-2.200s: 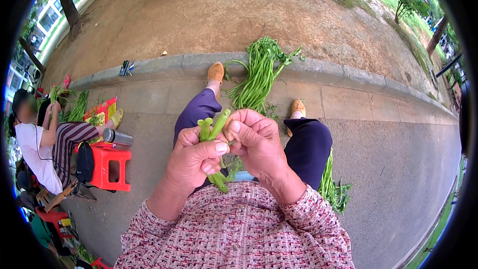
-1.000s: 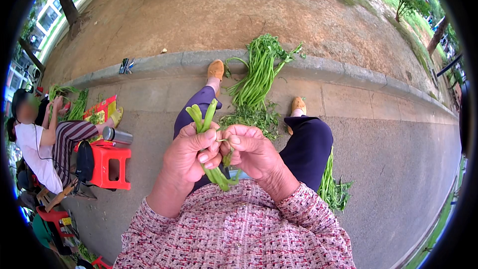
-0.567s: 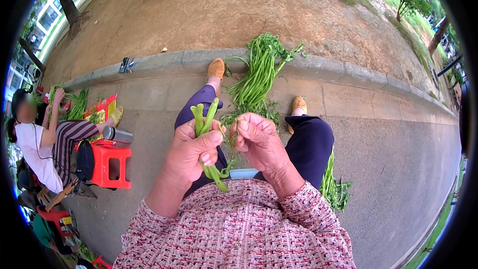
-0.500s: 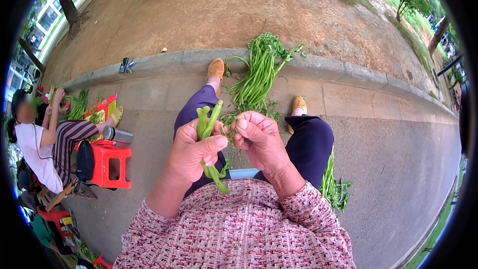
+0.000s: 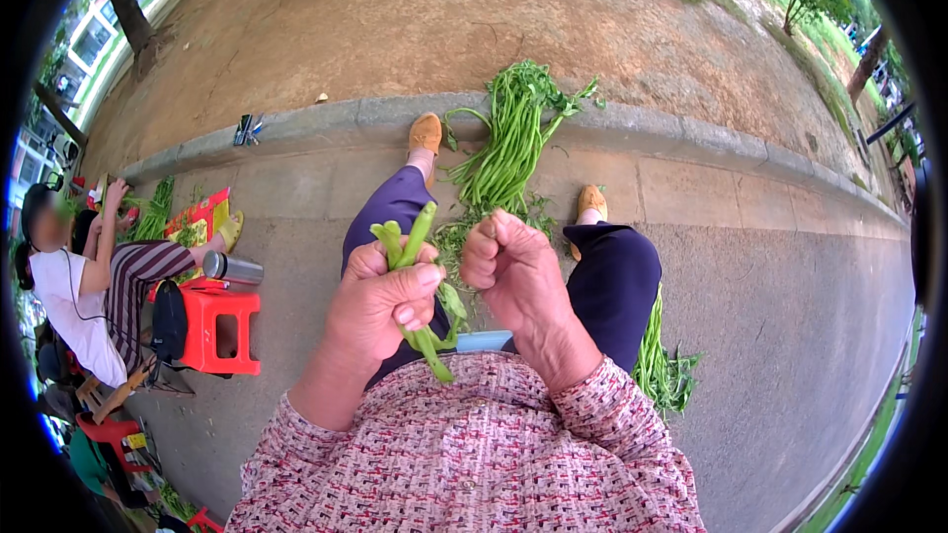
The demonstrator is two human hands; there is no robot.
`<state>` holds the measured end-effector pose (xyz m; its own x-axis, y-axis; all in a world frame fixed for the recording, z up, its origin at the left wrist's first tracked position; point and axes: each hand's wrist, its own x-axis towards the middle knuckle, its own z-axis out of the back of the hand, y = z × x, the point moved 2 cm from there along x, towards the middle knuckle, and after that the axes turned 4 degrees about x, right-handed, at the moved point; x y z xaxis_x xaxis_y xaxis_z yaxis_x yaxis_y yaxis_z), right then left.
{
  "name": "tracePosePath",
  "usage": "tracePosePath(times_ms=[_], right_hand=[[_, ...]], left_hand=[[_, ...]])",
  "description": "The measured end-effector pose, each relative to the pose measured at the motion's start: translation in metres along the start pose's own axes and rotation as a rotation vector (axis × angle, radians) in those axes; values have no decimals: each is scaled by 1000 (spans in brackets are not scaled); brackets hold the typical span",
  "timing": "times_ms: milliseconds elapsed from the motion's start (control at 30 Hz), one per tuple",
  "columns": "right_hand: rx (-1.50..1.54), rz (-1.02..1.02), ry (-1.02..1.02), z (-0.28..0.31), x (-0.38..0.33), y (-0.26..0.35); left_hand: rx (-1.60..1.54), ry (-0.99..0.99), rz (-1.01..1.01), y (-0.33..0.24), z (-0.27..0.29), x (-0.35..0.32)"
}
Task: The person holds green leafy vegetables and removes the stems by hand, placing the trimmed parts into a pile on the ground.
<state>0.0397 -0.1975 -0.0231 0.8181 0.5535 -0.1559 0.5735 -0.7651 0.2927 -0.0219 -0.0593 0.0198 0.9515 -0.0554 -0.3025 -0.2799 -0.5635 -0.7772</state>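
In my left hand are a few green vegetable stems, gripped between thumb and fingers. Their cut-looking tops stick up above the fist, and a leafy, limp piece hangs on the right side below it. My right hand is just to the right, apart from the stems, with its fingers curled closed; whatever lies inside them is hidden. Beyond my hands, a pile of long green leafy stems lies between my feet, reaching over the kerb. Small green scraps are strewn on the ground below it.
A second bundle of stems lies beside my right leg. To the left stand a red plastic stool and a steel flask, near a seated person handling greens. The stone kerb crosses ahead, with bare soil beyond.
My right hand has drawn away from the stems and curled its fingers closed. The left hand keeps its grip, and a leafy piece now shows hanging below it.
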Motion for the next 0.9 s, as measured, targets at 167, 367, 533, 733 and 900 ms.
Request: tracePosePath(times_ms=[167, 367, 533, 733, 900], right_hand=[[-547, -11, 8, 0, -10, -1], [-835, 86, 183, -11, -13, -6], [-1065, 170, 106, -3, -9, 1], [-1008, 152, -66, 25, -4, 9], [-876, 120, 68, -3, -3, 17]], left_hand=[[-3, -48, -61, -1, 11, 6], [16, -96, -74, 1, 8, 7], [-21, -110, -88, 3, 9, 5], [90, -127, -90, -10, 9, 6], [141, -129, -78, -3, -2, 16]])
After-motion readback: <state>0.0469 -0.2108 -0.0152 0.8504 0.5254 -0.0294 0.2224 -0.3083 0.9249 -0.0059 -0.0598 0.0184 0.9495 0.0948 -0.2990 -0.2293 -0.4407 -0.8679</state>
